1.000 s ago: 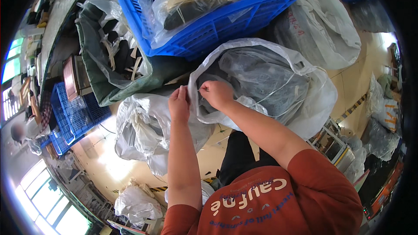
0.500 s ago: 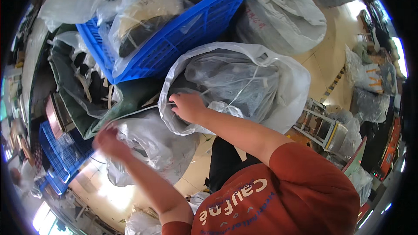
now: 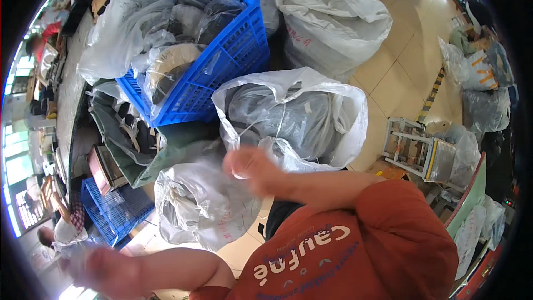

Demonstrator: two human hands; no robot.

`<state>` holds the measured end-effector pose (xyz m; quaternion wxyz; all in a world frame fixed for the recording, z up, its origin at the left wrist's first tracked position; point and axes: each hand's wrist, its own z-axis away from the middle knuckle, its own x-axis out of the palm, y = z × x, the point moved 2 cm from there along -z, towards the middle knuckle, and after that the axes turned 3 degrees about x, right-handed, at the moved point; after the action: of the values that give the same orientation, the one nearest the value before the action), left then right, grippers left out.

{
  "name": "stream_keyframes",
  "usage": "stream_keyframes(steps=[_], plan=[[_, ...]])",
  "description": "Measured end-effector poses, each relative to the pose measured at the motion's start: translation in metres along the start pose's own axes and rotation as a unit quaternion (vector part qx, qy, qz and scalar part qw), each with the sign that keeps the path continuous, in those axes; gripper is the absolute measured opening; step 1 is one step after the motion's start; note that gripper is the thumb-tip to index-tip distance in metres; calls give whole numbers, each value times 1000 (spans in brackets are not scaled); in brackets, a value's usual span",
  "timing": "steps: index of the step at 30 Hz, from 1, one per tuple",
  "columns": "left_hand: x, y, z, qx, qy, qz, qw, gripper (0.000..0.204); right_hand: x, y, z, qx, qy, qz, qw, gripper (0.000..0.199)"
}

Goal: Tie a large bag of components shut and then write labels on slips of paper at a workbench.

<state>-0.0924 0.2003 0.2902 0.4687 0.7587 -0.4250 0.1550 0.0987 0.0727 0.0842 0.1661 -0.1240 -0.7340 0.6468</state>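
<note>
My right hand (image 3: 252, 171), smeared by motion, is just in front of the near rim of an open white woven sack (image 3: 354, 133). Its fingers look curled, but I cannot make out whether they hold anything. Inside the sack lies a clear plastic bag (image 3: 311, 128) with dark contents, and a thin white cord (image 3: 283, 115) crosses over it. My left hand (image 3: 100, 272) is far off at the lower left, strongly blurred, its fingers unreadable. Another white sack (image 3: 208, 194), slumped and crumpled, stands between my two arms.
A blue plastic crate (image 3: 239, 39) full of bagged parts rests beyond the sacks, above a green sack (image 3: 125, 158). A further white sack (image 3: 333, 28) stands behind. Blue baskets (image 3: 119, 205) are at left, a metal step frame (image 3: 408, 147) at right. Other people work at far left.
My left hand has swung down and away to the lower left. My right hand has drawn back from the sack's left rim toward me. The view has shifted too.
</note>
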Motion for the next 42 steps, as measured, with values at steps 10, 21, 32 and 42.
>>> stream_keyframes(steps=[10, 21, 32, 42], plan=[[115, -258, 179, -280, -400, -311, 815, 33, -174, -67, 26, 42, 79, -385, 919, 29], [112, -343, 260, -474, -266, -334, 770, 14, -309, 149, 159, 411, 284, 396, 771, 55], [97, -385, 308, -654, -97, -158, 734, 5, -294, 185, 259, 408, 410, -409, 706, 19], [42, -416, 422, -583, -330, -431, 605, 18, -282, 161, 244, 456, 390, -456, 657, 32]])
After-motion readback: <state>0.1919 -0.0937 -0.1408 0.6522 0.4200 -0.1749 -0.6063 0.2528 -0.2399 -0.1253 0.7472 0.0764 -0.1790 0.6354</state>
